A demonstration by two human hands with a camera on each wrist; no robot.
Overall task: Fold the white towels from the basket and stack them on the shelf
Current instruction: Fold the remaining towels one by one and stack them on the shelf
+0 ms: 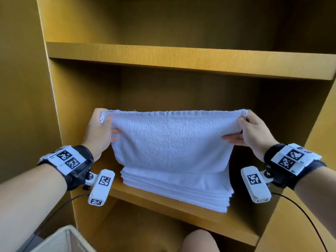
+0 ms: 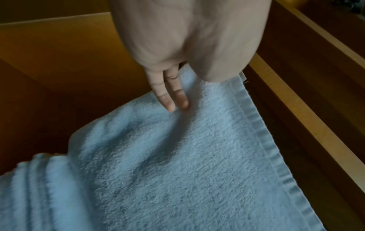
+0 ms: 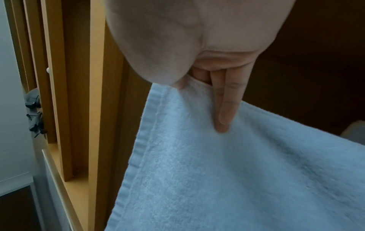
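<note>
Towel (image 1: 171, 140) is the thing in hand: a white terry cloth, already doubled over, held up by its two upper corners in front of the middle shelf (image 1: 181, 202) of a yellow wooden cupboard. Its left corner is pinched by the left hand (image 1: 99, 131), thumb over the hem and fingers curled behind the cloth; the right corner is pinched in the same way by the right hand (image 1: 254, 131). The hem is drawn nearly straight between the two hands, while the body of the cloth sags in a shallow curve, its lower edge reaching the top of the stack of folded towels (image 1: 178, 191) already lying on the shelf. From that sag, the towel is judged to be light, soft and wholly limp, with no stiffness of its own; its shape is likely to be lost wherever it is not supported. The looped pile is judged to give a sure, non-slippery hold, and nothing about it is fragile. The flat woven band along the edge, seen clearly in both wrist views, is judged the best place for a grip, at the corners, so that the fold is kept square. A corner of the basket (image 1: 61, 240) is seen at the lower left.
</note>
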